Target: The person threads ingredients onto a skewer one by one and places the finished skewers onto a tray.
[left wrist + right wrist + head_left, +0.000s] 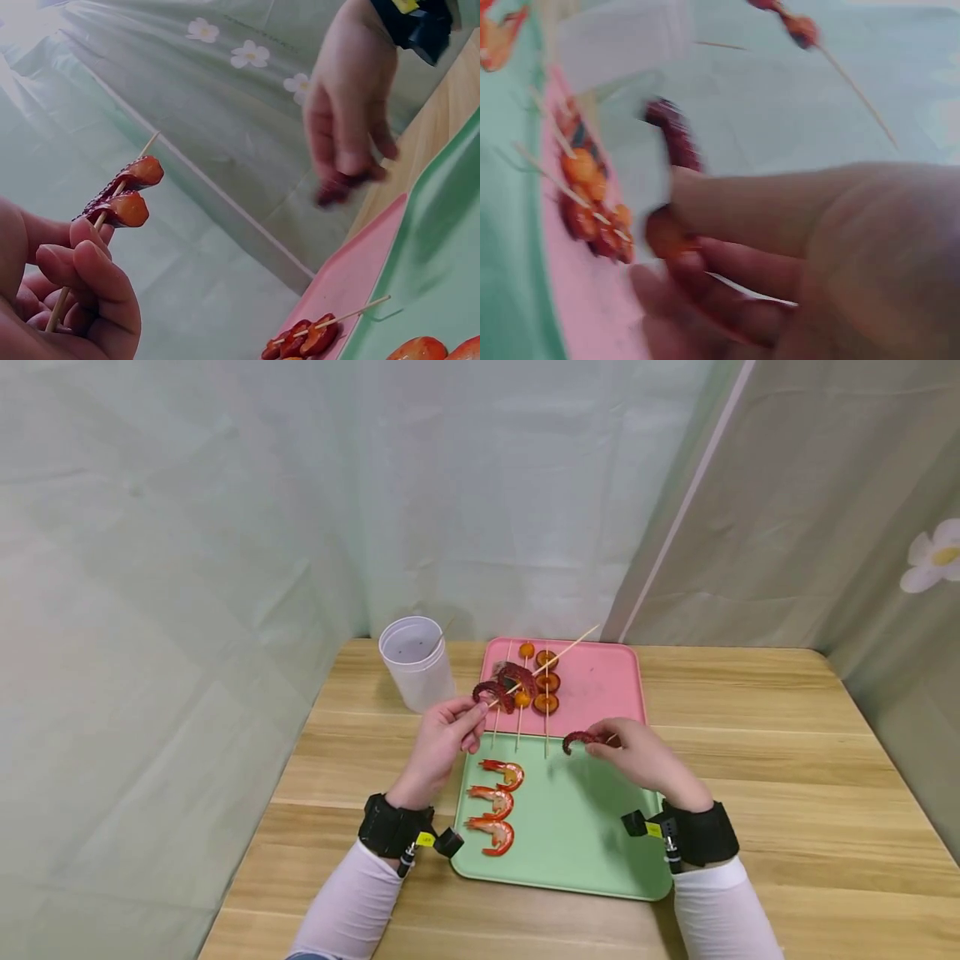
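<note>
In the head view my left hand (pixel 438 743) grips the lower part of a thin wooden skewer (pixel 576 642), which slants up to the right. Two dark red octopus tentacle pieces (pixel 519 677) are threaded on it; the left wrist view shows their orange cut ends (pixel 129 210) just above the fingers. My right hand (pixel 641 756) pinches another curled tentacle piece (pixel 576 740) between thumb and fingers, over the upper part of the green tray (pixel 585 835). That tentacle piece (pixel 676 139) is blurred in the right wrist view and partly hidden by the thumb.
Three red shrimp (pixel 498 837) lie down the green tray's left side. Behind it, a pink tray (pixel 607 689) bears skewers with brown round slices (pixel 547 682) and orange balls (pixel 527 650), their sticks overhanging the green tray. A white cup (pixel 420 681) with a thin stick stands back left.
</note>
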Tool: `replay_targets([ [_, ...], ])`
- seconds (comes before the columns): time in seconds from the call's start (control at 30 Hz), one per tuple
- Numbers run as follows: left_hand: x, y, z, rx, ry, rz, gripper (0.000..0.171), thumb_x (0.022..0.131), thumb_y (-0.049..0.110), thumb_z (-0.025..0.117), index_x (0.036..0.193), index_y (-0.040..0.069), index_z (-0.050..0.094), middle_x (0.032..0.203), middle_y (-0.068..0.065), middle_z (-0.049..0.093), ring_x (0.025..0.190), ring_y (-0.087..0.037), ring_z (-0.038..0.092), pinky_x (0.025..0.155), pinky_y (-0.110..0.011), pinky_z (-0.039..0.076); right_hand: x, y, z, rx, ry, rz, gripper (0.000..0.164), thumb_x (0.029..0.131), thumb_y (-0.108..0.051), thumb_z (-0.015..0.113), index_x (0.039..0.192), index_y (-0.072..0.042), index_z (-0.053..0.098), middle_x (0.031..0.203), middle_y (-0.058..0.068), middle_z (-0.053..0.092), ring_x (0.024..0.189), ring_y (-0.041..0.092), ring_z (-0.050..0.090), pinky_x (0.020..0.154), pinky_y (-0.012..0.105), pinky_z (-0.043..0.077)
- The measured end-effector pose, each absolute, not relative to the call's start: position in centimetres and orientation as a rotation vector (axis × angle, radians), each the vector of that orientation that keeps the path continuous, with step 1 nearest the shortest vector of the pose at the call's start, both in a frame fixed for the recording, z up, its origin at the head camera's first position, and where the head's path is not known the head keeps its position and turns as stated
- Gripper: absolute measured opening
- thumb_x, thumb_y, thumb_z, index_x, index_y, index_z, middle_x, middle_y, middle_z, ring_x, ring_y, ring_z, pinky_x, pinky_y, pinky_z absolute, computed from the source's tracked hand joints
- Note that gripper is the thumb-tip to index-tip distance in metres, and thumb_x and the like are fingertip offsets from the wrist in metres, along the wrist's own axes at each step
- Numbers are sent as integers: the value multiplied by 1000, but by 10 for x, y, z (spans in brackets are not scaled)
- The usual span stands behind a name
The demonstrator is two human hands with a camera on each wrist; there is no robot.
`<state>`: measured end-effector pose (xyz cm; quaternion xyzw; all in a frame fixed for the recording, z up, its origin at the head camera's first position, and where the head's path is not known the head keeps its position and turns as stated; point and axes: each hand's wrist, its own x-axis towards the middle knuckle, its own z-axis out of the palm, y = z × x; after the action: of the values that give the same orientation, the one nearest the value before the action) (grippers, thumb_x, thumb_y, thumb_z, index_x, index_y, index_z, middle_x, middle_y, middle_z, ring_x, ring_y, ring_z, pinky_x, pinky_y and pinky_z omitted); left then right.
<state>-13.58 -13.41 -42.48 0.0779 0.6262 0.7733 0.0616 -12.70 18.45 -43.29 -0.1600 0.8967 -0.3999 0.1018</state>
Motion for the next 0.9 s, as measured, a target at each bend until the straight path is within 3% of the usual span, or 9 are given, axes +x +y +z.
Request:
replay_targets([
  [0.17,-133,-134,-424,238,1928,2305,17,108,10,64,93,8,71,69,-1,56,54,-9,45,53,-22,43,-126,201,-415,-174,2615,-1595,40,110,-27,65,137,2,64,119,16,69,103,24,65,84,35,54],
  [0.33,-130,-135,-423,253,1966,2276,16,108,8,63,94,6,71,68,-1,54,56,-10,46,53,-22,42,-125,204,-406,-24,2352,-2129,48,110,-29,64,145,3,57,114,4,68,99,13,65,82,25,54],
  [0.43,-130,-135,-422,265,1982,2250,14,108,8,63,97,0,70,69,-2,54,57,-11,46,53,-22,42,-125,203,-405,-16,2154,-2359,39,110,-28,65,141,-4,61,110,-2,66,98,12,63,81,23,52],
  [0.6,-126,-133,-418,313,2006,2189,16,107,8,64,94,-1,69,70,-2,52,59,-12,46,55,-23,41,-122,202,-402,-40,1900,-2566,18,111,-25,61,124,-16,70,105,-3,65,95,12,61,81,23,51],
  [0.9,-126,-129,-418,431,2106,2047,17,108,7,63,95,-3,68,68,-3,51,58,-13,46,54,-24,40,-117,200,-399,-96,1743,-2658,20,111,-23,59,120,-13,74,103,-3,68,93,12,62,80,22,52],
])
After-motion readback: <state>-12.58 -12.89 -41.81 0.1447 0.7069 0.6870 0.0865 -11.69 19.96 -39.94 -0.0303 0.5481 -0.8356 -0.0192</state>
